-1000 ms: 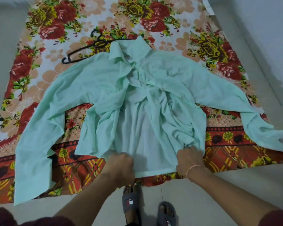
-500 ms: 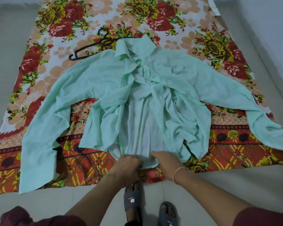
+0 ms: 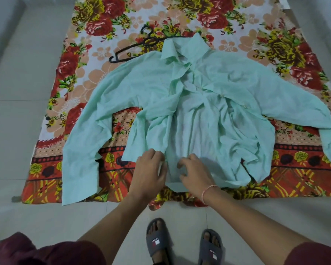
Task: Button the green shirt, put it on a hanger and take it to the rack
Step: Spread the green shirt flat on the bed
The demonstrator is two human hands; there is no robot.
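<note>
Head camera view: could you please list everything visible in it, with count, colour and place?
Green shirt: one, pale green, spread open-fronted and rumpled on the cloth.
Hanger: one, black, on the cloth beside the collar, partly under the shirt.
Cloth: one, floral red, yellow and peach, on the floor.
Floor: pale tiles, around the cloth.
Slippers: two, grey, on the feet at the bottom edge.
Bracelet: one, pinkish, on the right wrist.
Sleeves: two, dark red, bottom corners.
Left hand: one, gripping the shirt's front edge near the hem.
Right hand: one, fingers curled over the hem; grip unclear.
</note>
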